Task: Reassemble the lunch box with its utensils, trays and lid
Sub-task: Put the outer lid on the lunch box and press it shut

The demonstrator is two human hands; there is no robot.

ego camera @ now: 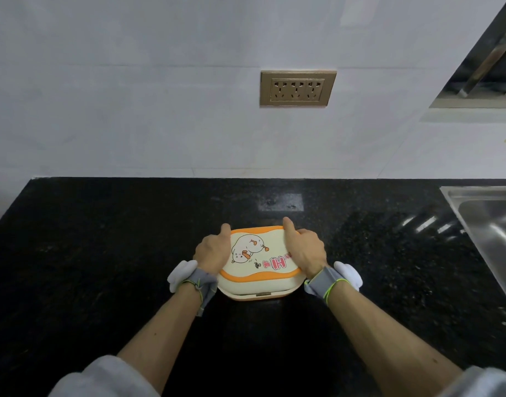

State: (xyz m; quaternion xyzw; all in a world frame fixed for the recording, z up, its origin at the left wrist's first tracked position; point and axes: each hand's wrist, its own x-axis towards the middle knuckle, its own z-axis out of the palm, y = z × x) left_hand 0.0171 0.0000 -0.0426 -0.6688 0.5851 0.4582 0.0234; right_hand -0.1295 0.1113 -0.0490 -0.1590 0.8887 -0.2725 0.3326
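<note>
Sitting on the black speckled countertop (pixel 103 253), near its front middle, the lunch box (pixel 259 292) is closed, its lid (pixel 260 253) lying flat on top. The lid is cream with rounded corners and wavy orange bands along its far and near edges. A cartoon of a plump white creature with orange details is printed on the left part, upside down from this view, and red and pink lettering runs along the near right part. Below the lid the cream body shows, with an orange base rim and a small metal-coloured latch at the middle of the near side.

The left hand (pixel 211 252) grips the box's left end, thumb laid along the lid's edge, fingers curled down the side out of sight. The right hand (pixel 304 250) grips the right end the same way, thumb stretched along the lid. Both wrists carry grey straps with white padded pieces.

On the white wall behind, a gold socket plate (pixel 297 88) is mounted. A steel sink (pixel 492 222) lies at the right edge.
</note>
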